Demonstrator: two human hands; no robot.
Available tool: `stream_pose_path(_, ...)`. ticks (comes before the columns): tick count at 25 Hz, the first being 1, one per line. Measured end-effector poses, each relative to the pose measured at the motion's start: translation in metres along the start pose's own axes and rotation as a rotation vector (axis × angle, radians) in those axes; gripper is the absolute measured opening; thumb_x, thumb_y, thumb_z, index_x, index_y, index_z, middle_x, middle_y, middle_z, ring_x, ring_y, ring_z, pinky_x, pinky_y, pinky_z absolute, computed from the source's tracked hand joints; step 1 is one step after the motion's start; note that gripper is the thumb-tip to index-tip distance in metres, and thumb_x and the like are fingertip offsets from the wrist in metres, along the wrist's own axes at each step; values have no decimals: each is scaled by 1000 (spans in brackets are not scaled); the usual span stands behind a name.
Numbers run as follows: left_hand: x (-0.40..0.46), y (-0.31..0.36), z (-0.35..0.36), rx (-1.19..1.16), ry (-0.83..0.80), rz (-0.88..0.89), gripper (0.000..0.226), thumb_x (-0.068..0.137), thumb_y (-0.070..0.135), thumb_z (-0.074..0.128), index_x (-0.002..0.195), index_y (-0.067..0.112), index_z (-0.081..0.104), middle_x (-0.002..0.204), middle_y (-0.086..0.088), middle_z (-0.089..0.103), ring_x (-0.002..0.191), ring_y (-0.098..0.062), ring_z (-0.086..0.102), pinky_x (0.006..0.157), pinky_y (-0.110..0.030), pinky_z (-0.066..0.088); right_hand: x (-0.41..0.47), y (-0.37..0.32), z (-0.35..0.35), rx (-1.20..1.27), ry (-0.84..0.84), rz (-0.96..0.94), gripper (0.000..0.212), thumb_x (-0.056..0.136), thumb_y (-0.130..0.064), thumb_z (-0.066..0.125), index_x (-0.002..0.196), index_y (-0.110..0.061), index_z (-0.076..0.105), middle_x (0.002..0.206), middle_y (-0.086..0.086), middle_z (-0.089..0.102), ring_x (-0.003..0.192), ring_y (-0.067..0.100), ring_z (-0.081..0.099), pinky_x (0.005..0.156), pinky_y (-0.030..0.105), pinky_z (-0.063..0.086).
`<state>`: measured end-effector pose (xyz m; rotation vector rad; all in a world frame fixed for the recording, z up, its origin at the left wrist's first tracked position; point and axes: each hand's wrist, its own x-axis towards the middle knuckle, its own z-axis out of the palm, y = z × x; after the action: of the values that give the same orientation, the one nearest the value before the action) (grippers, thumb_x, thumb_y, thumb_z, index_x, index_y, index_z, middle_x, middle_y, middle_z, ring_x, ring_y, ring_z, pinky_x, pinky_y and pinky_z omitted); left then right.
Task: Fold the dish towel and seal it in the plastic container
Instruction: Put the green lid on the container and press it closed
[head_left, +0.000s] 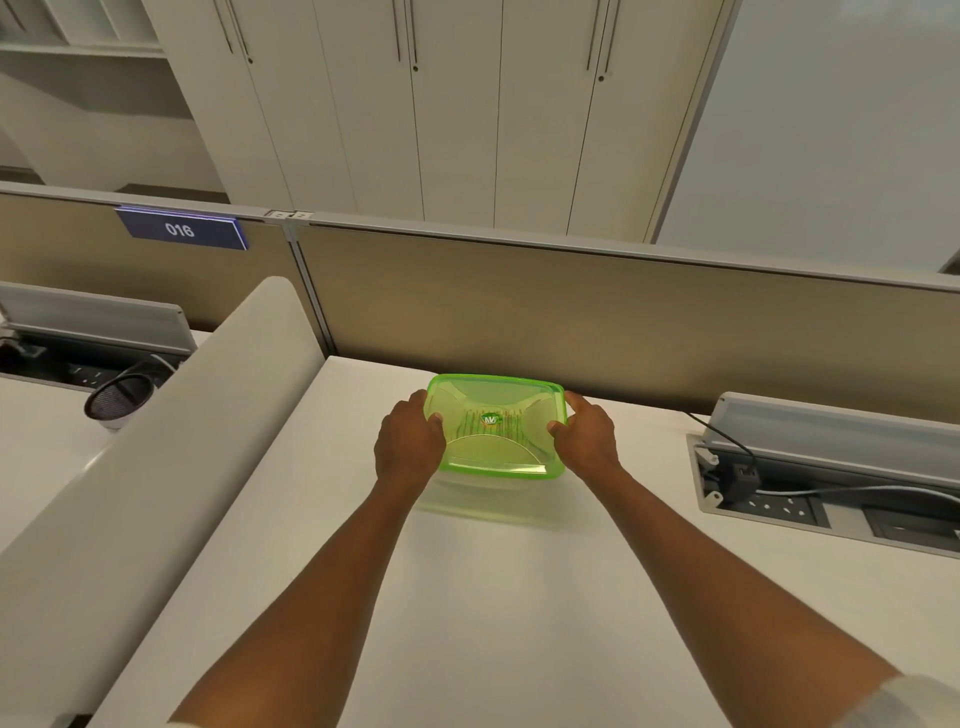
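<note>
A clear plastic container with a translucent green lid (496, 423) stands on the white desk (467, 597) close to the partition. The lid lies on top of the container. My left hand (408, 447) grips the lid's left edge, thumb on top. My right hand (587, 436) grips the right edge the same way. Faint striped fabric, the dish towel (483, 427), shows through the lid near its middle; little of it can be made out.
A tan partition (571, 322) runs along the desk's far edge. A cable tray with sockets and a plug (779, 493) sits at the right. A white divider (156, 441) borders the left, with a mesh cup (122, 397) beyond it.
</note>
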<state>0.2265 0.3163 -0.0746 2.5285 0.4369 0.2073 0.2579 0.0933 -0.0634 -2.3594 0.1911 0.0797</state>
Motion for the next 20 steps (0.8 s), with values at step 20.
stream_pose_path(20,16,-5,27,197,23,30,41,103,28,29,143,18,33,107,-16,56,87,-36,63,64,-39,42,10,-2,31,-161,48,2,37,94,-13,47,131,-16,45,115,17,50,102,42,58,81,43,47)
